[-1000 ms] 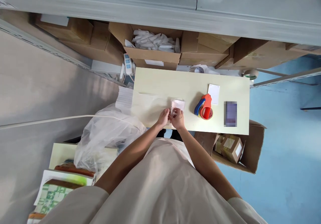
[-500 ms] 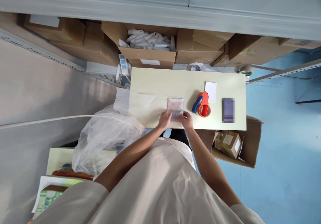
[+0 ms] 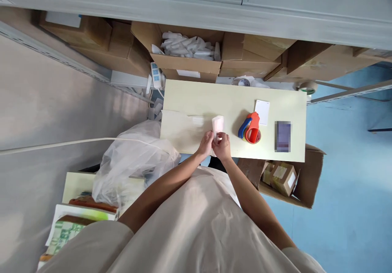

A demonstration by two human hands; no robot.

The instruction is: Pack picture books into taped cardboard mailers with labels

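Note:
A small, whitish-pink packet in translucent wrapping (image 3: 218, 125) stands out beyond my fingers near the table's front edge, looking narrow and folded. My left hand (image 3: 206, 144) is closed on its lower left side. On the lower right, my right hand (image 3: 222, 146) pinches it with bent fingers, close against the left. What the wrapping contains cannot be made out. A thin translucent sheet (image 3: 180, 128) lies flat on the table to the left of my hands. Right of them rests a red and blue tape dispenser (image 3: 252, 128) with a roll in it.
On the pale table (image 3: 196, 95) lie a white card (image 3: 262, 112) and a blurred dark rectangle (image 3: 283, 136). Behind it, an open carton (image 3: 186, 63) holds white pieces. A plastic bag (image 3: 131, 154) hangs at left; an open box (image 3: 309, 179) stands below right.
The packet lay flat and wide; now it appears narrower and turned or folded. My right hand has moved left, close to my left hand. The whole view has shifted slightly.

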